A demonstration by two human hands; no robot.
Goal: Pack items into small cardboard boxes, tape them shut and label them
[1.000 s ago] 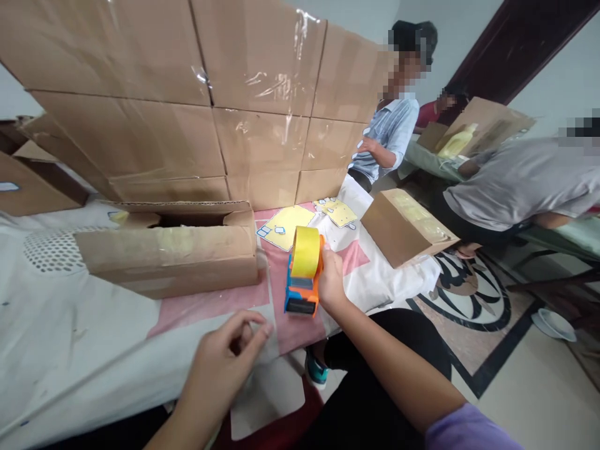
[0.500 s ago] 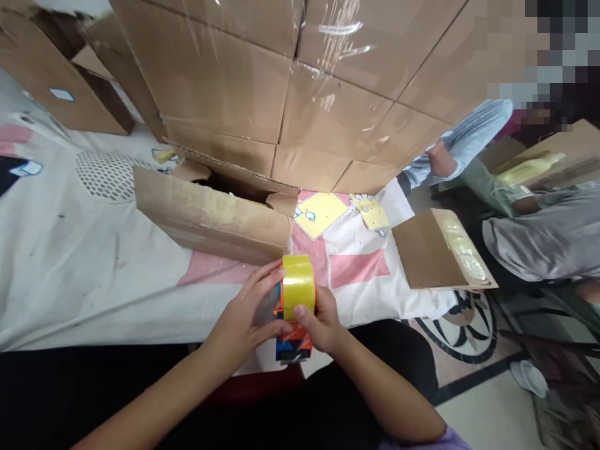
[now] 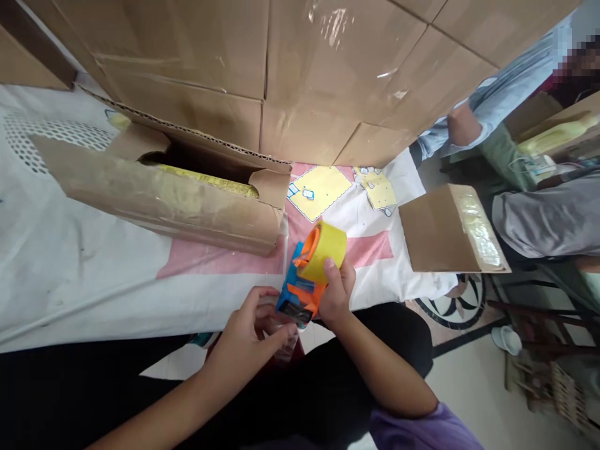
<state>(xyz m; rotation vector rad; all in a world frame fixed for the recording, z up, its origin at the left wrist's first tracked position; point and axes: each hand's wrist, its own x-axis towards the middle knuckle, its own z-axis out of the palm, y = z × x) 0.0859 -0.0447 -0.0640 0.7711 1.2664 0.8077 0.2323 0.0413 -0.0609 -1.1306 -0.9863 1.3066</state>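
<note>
The right hand (image 3: 335, 290) grips the tape dispenser (image 3: 307, 275); left fingers (image 3: 276, 325), pinching at its blade end, should pull the tape straight.

The orange-and-blue handheld tape dispenser with its yellow tape roll (image 3: 307, 275) sits at the picture's centre, above the near edge of the white-and-pink patterned cloth-covered table (image 3: 94, 275). The right hand (image 3: 338, 294) grips it from 3 o'clock; the left hand (image 3: 253, 331) lies at its 7 o'clock, fingertips at its lower end. The long open brown cardboard box (image 3: 159, 200) lies on the table at 10 o'clock. The stacked brown cardboard cartons (image 3: 281, 69) stand behind it at 12 o'clock. The small closed brown cardboard box (image 3: 435, 231) rests at 3 o'clock, on the table's right edge.
</note>
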